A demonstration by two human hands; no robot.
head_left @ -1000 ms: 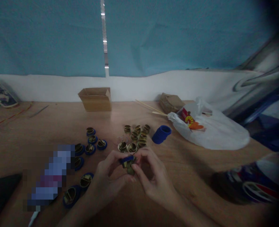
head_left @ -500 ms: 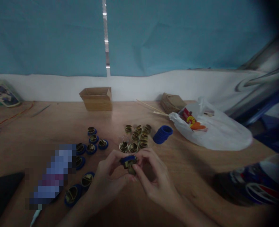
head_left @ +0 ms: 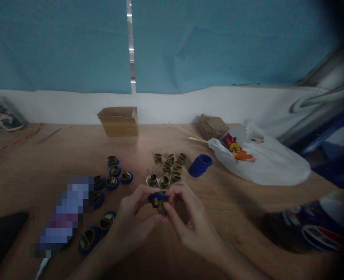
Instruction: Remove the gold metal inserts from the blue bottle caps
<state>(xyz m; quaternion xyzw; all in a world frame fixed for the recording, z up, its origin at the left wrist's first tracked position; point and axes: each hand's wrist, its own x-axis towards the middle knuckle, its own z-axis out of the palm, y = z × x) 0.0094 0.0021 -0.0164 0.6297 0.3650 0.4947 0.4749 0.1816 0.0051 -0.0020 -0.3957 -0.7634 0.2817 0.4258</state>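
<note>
Between the fingertips of my left hand (head_left: 134, 217) and my right hand (head_left: 188, 217) is a round brass-coloured fitting (head_left: 159, 203) with a blue ring (head_left: 158, 196) around it. Both hands are closed on it, thumbs on the near side. Just beyond my fingers stand several brass fittings without blue rings (head_left: 167, 168). A stack of blue rings (head_left: 200, 165) leans to their right. To the left lie several brass fittings with blue rings (head_left: 112, 182), some close to my left forearm.
A pixelated phone-like object (head_left: 65, 214) with a white cable lies at the left. An open cardboard box (head_left: 119, 126) stands by the wall. On the right are a brown package (head_left: 212, 126), thin sticks, a white plastic bag (head_left: 271, 163) and a Pepsi bottle (head_left: 312, 227).
Both hands stay nearly in place. The blue ring on the held fitting looks slightly more level than before. Nothing else has visibly moved.
</note>
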